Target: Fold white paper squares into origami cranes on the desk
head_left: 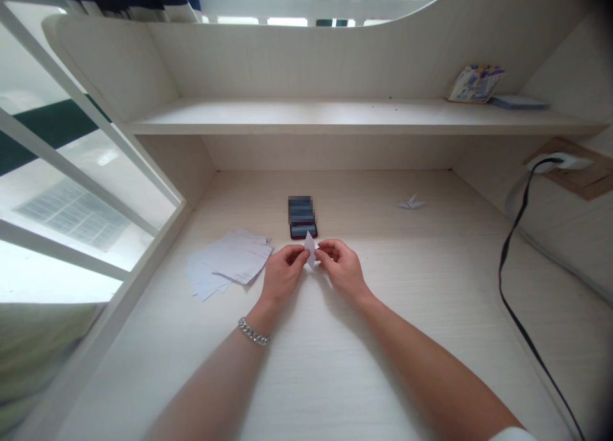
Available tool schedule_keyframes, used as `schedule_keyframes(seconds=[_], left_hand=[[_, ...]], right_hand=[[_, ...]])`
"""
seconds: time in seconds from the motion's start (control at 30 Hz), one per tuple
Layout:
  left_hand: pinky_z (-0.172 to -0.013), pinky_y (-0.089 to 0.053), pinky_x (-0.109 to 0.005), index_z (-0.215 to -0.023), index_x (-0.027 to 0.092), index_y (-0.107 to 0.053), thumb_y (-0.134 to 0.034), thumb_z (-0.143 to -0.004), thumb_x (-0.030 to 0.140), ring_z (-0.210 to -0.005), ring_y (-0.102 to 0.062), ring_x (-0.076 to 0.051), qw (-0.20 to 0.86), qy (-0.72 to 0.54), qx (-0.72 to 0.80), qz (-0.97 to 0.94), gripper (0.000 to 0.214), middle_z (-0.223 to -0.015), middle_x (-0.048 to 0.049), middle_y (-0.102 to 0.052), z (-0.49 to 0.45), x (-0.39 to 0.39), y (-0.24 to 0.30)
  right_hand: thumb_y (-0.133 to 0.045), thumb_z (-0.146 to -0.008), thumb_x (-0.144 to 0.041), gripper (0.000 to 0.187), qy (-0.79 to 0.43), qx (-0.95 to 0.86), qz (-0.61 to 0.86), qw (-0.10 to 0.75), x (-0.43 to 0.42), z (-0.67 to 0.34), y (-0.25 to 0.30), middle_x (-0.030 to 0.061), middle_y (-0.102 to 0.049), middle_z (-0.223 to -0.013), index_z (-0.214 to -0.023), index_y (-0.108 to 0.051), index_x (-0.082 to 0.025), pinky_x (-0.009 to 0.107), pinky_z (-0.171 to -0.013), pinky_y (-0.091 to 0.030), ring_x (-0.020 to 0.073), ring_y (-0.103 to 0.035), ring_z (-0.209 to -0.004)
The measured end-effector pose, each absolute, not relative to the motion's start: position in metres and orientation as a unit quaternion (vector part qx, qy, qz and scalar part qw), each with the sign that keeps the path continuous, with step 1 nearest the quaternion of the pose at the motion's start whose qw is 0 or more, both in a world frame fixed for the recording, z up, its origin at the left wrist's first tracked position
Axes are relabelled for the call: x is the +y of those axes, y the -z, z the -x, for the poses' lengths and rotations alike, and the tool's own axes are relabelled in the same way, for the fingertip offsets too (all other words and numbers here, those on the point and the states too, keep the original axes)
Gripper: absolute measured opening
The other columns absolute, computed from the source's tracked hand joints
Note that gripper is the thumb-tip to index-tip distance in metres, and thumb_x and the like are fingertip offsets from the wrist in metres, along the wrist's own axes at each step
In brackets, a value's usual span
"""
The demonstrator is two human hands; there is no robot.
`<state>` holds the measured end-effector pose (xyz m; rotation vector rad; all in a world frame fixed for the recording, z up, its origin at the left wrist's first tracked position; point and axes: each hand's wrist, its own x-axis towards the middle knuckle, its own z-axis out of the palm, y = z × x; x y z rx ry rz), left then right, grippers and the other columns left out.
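Observation:
Both hands meet over the middle of the pale wooden desk (pixel 335 364). My left hand (pixel 283 272), with a chain bracelet on the wrist, pinches the left side of a small folded white paper (pixel 310 246). My right hand (pixel 341 267) pinches its right side. The paper stands up in a point between the fingertips. A dark phone (pixel 302 219) lies flat just beyond the hands. A loose stack of white paper sheets (pixel 230 262) lies to the left of my left hand. A finished white paper crane (pixel 410 203) sits farther back on the right.
A shelf (pixel 335 115) runs above the desk, with a colourful booklet (pixel 474 83) at its right end. A black cable (pixel 514 281) hangs from a wall socket (pixel 565 163) and trails across the desk's right side. White railing bars (pixel 86 173) border the left.

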<state>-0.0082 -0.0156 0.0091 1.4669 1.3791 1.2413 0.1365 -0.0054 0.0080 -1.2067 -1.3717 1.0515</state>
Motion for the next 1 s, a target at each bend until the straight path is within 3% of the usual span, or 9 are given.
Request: schedule_keyframes(seconds=[0.17, 0.57, 1.0], left_hand=[[-0.073, -0.049, -0.029, -0.091, 0.016, -0.066, -0.062, -0.074, 0.035, -0.077, -0.064, -0.017, 0.386, -0.52, 0.53, -0.548, 0.026, -0.087, -0.0065, -0.069, 0.0065, -0.0164, -0.0096], [-0.069, -0.049, -0.028, -0.082, 0.015, -0.064, -0.066, -0.071, 0.035, -0.071, -0.063, -0.015, 0.383, -0.534, 0.539, -0.527, 0.023, -0.077, -0.0043, -0.067, 0.007, -0.016, -0.0089], [-0.074, -0.05, -0.03, -0.089, 0.016, -0.063, -0.066, -0.071, 0.035, -0.077, -0.064, -0.017, 0.395, -0.534, 0.533, -0.525, 0.026, -0.085, -0.0061, -0.068, 0.0075, -0.015, -0.0053]], right_hand=[[-0.059, -0.076, -0.034, 0.019, -0.412, -0.587, 0.502, 0.484, -0.008, -0.1361, -0.0131, 0.0058, -0.067, -0.08, -0.08, -0.066, -0.016, 0.027, -0.063, -0.047, 0.0173, -0.061, -0.072], [-0.062, -0.072, -0.034, 0.018, -0.412, -0.59, 0.503, 0.478, -0.0076, -0.1359, -0.0146, 0.0058, -0.067, -0.077, -0.076, -0.065, -0.016, 0.028, -0.063, -0.049, 0.0175, -0.061, -0.07], [-0.063, -0.07, -0.033, 0.018, -0.436, -0.577, 0.498, 0.478, -0.0047, -0.1373, -0.0141, 0.0058, -0.067, -0.074, -0.075, -0.065, -0.016, 0.027, -0.06, -0.046, 0.0166, -0.059, -0.066]])
